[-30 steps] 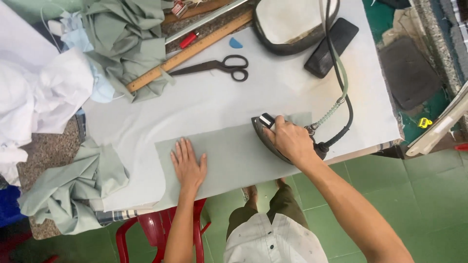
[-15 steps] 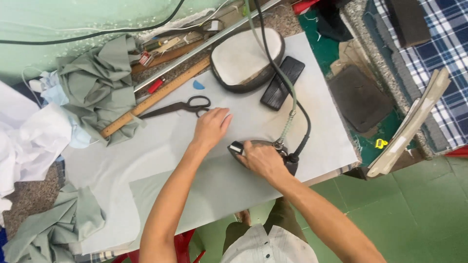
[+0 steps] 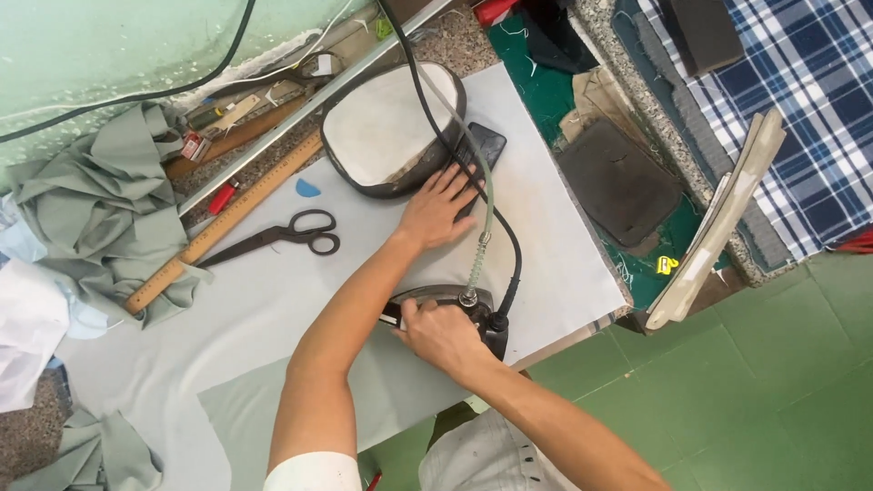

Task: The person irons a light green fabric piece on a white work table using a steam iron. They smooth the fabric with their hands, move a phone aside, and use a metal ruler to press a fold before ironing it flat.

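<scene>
My right hand (image 3: 443, 333) grips the handle of a dark steam iron (image 3: 480, 314) that rests on a grey-green fabric piece (image 3: 300, 405) near the table's front edge. A hose and a black cable (image 3: 501, 259) rise from the iron's rear. My left hand (image 3: 439, 209) reaches across over my right arm, fingers spread, and lies on a black rectangular pad (image 3: 476, 155) beside an oval pressing cushion (image 3: 389, 127).
Black scissors (image 3: 282, 235), a wooden ruler (image 3: 223, 227), a blue chalk piece (image 3: 308, 188) and a red lighter (image 3: 223, 195) lie on the white ironing cloth (image 3: 555, 255). Crumpled grey-green fabric (image 3: 91, 218) is piled at left. A dark mat (image 3: 620, 185) and plaid cloth (image 3: 800, 109) lie at right.
My left hand left the fabric and moved up and right, past the scissors, onto the black pad. The iron stayed gripped in my right hand. The view shifted right.
</scene>
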